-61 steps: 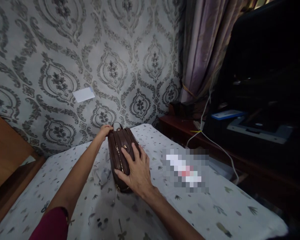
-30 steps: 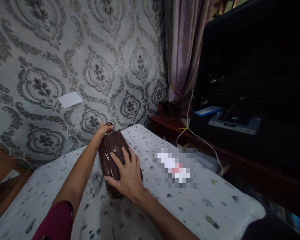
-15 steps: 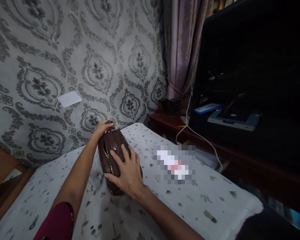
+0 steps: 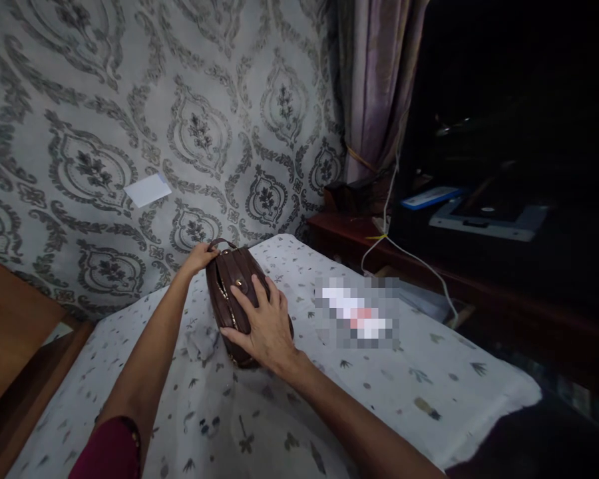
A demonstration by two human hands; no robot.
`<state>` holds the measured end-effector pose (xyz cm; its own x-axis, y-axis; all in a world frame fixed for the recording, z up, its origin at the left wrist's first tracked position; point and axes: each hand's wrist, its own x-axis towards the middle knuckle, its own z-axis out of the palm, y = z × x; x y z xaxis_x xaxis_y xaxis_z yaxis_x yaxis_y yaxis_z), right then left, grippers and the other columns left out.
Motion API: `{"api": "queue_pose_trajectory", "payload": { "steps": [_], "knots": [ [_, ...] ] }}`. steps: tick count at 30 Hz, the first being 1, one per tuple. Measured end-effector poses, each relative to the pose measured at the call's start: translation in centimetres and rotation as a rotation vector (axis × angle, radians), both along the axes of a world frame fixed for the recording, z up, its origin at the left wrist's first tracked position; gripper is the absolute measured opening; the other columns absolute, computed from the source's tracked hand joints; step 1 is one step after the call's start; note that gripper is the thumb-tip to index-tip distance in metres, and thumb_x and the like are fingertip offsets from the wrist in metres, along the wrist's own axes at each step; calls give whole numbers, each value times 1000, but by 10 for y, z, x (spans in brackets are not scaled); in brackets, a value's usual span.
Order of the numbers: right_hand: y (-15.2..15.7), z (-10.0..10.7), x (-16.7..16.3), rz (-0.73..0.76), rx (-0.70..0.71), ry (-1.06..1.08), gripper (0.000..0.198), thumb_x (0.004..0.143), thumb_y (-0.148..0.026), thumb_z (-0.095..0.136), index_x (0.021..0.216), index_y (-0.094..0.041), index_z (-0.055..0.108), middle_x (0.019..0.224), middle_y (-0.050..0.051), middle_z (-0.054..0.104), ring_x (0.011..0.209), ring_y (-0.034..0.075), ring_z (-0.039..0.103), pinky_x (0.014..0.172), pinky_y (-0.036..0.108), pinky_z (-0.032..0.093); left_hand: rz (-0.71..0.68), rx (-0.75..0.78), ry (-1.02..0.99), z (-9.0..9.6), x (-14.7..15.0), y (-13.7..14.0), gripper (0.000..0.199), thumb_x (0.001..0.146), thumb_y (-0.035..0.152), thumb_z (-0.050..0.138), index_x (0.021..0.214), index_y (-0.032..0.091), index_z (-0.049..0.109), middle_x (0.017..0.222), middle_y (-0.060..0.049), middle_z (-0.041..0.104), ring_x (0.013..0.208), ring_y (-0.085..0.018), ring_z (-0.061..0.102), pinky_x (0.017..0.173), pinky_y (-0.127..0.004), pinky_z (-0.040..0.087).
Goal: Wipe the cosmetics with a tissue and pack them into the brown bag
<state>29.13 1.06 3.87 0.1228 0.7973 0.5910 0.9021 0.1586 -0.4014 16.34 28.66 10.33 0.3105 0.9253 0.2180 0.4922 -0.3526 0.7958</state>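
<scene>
A dark brown handbag (image 4: pixel 253 299) lies on a white patterned cloth, with a gold-coloured clasp and a long zip whose slit gapes near the far end. My left hand (image 4: pixel 199 258) grips the far left corner of the bag beside its handle (image 4: pixel 220 241); the fingers are partly hidden. The handle arches up free of that hand. Across the bag's near right part rests my right hand (image 4: pixel 267 329), fingers spread below the clasp and thumb over the zip side.
The patterned cloth (image 4: pixel 379 412) covers the surface beneath the bag. Right of the bag is a blurred-out item (image 4: pixel 354 313). A white cable (image 4: pixel 422 256) hangs before a dark red desk (image 4: pixel 329 229) and a large black screen (image 4: pixel 504 133). Wooden furniture (image 4: pixel 14 332) stands left.
My left hand has slipped from the handle to the bag's corner, and the handle now stands free. My right hand stays spread on the bag. The view has shifted slightly.
</scene>
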Motion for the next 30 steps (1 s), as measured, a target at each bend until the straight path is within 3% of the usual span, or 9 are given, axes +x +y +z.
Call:
{"api": "queue_pose_trajectory", "payload": {
  "steps": [12,24,30],
  "knots": [
    [1,-3,1,4,49,-4,76,80,-69,62,145,-32,48,156,16,35,141,42,28,106,60,33,87,89,18,-1,-2,-13,15,66,33,68,69,19,64,53,1,57,65,-20,56,56,-25,37],
    [-2,1,0,5,14,4,76,79,-68,64,144,-31,50,156,16,35,141,42,27,107,60,32,-32,15,38,12,-6,-27,28,64,42,71,74,17,64,65,-2,63,70,-19,57,65,-28,43],
    [0,-4,1,27,53,33,75,79,-65,66,143,-29,51,156,16,35,142,42,25,108,61,31,-91,20,86,25,13,-30,31,59,44,74,74,19,65,70,-1,64,72,-19,55,63,-27,40]
  ]
}}
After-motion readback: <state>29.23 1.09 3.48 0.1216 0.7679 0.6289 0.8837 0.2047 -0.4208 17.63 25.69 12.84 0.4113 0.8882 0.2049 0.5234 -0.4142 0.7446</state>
